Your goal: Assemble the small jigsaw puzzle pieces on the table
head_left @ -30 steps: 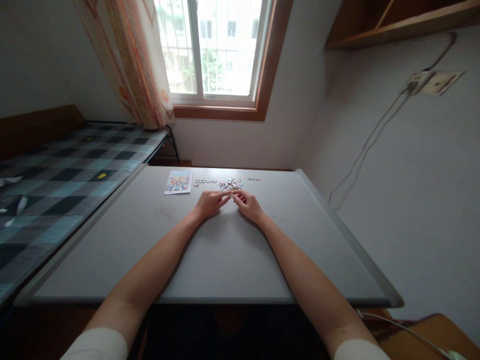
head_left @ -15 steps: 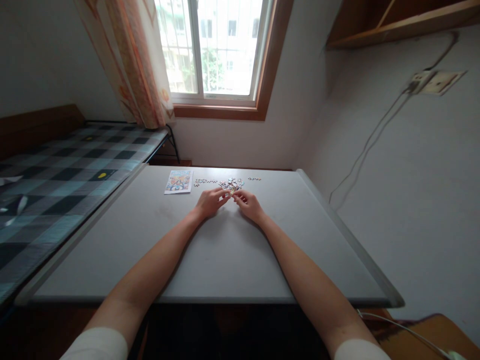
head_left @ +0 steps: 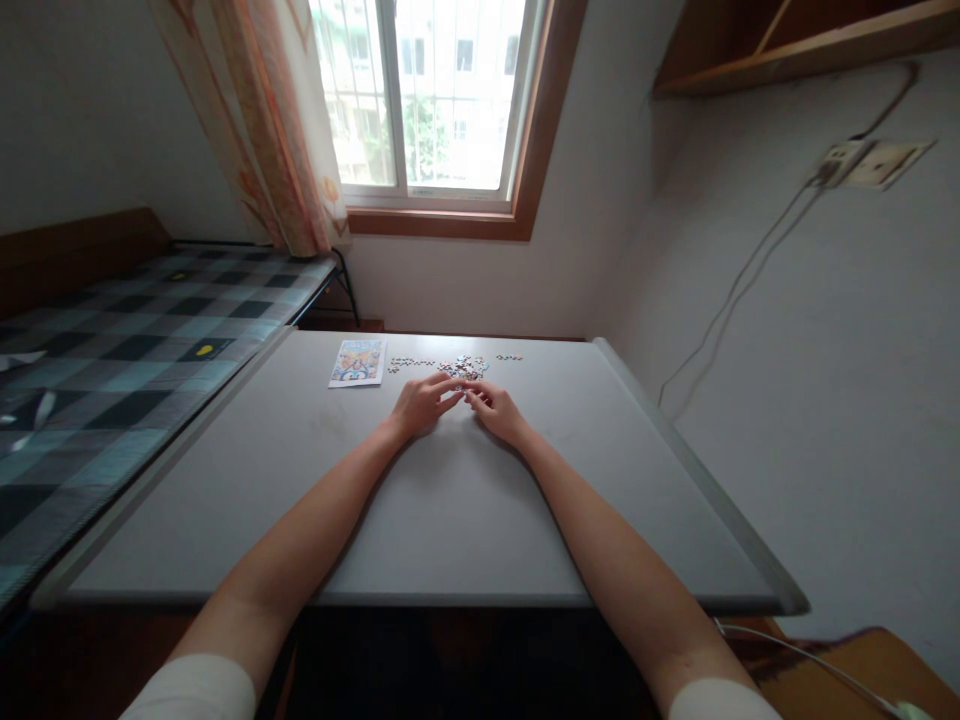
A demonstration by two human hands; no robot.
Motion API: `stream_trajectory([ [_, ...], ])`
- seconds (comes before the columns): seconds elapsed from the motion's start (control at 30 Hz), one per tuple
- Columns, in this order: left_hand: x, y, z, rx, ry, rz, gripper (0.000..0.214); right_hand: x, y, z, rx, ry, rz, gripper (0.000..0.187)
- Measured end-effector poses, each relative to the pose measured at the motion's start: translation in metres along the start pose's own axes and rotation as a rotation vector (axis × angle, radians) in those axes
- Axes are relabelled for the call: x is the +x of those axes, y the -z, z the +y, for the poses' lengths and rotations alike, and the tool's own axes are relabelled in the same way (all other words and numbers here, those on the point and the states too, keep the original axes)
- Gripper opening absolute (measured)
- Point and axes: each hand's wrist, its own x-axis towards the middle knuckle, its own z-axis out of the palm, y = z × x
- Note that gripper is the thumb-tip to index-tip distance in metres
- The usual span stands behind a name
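Observation:
My left hand [head_left: 422,405] and my right hand [head_left: 496,409] meet at the fingertips over the far middle of the table. Both are closed in a pinch around a small jigsaw puzzle piece [head_left: 460,389], mostly covered by the fingers. Just beyond them lies a loose pile of jigsaw puzzle pieces [head_left: 466,366], its near edge partly hidden by my fingers. Rows of pieces [head_left: 412,362] stretch left of the pile, and a short row [head_left: 509,357] lies to its right. Left of these rests a colourful picture sheet [head_left: 358,364], flat on the table.
The grey-white table [head_left: 450,520] has raised side edges. A bed with a checked cover [head_left: 150,330] stands along the left. Behind are a window [head_left: 427,100] and a curtain [head_left: 277,130]. A cable [head_left: 731,290] hangs from a wall socket [head_left: 874,163] on the right.
My left fingers have shifted slightly, the index finger now reaching across to the right fingertips. The pile, rows and picture sheet stay where they were.

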Motion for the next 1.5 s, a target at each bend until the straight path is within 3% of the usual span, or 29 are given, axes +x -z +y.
stream_trajectory([
  [0.33, 0.0, 0.0, 0.001, -0.029, -0.01, -0.004, 0.026, 0.003, 0.0, 0.008, 0.031, -0.06, 0.047, 0.027],
  [0.67, 0.001, 0.001, -0.001, -0.036, 0.107, -0.018, 0.021, 0.003, 0.003, 0.009, -0.074, -0.109, 0.083, 0.022],
  [1.07, -0.001, -0.003, -0.006, -0.009, 0.037, -0.048, 0.023, 0.0, 0.004, 0.006, -0.162, -0.082, 0.064, 0.023],
  [1.5, 0.001, -0.003, -0.006, -0.014, 0.099, -0.04, 0.021, 0.002, 0.004, 0.011, -0.06, -0.065, 0.113, 0.02],
])
